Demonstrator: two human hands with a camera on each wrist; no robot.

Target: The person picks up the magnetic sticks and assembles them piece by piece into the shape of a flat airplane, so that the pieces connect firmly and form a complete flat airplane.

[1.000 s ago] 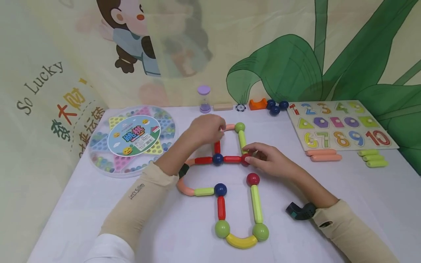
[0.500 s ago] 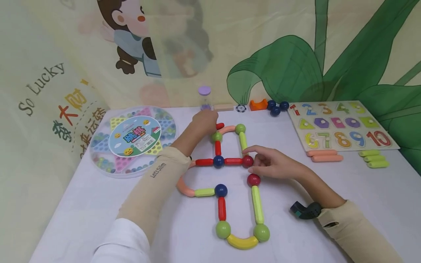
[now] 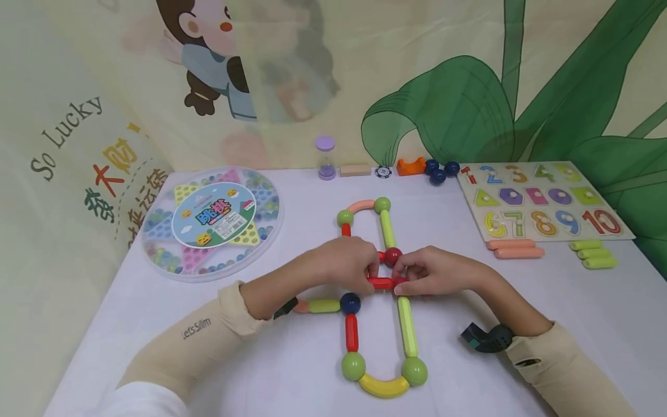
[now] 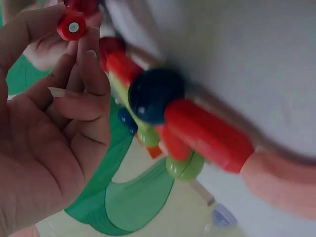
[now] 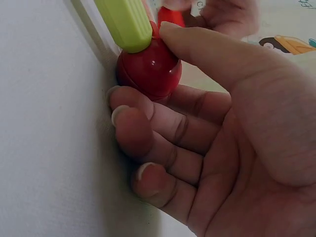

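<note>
My left hand (image 3: 346,263) pinches a short red rod (image 3: 381,283) between thumb and fingers; the rod's end with a round metal dot faces the left wrist view. The rod's other end meets the lower red ball (image 5: 150,69), or comes very close to it. Thumb and fingers of my right hand (image 3: 435,271) hold that ball. A long lime rod (image 3: 407,327) runs from the ball to a green ball (image 3: 414,370). Just beyond is another red ball (image 3: 393,256). My left hand hides part of the figure, including a dark blue ball (image 4: 157,95) joined to red rods.
A yellow curved piece (image 3: 384,386) closes the figure's near end. A round marble game box (image 3: 156,269) lies at left. Number puzzle board (image 3: 542,200), pink rods (image 3: 518,253) and lime rods (image 3: 599,263) lie at right. An hourglass (image 3: 326,159) and blue balls (image 3: 438,176) stand behind.
My left hand has come from the figure's far end toward me with the red rod. My right hand has moved from the upper red ball down to the lower one and holds it.
</note>
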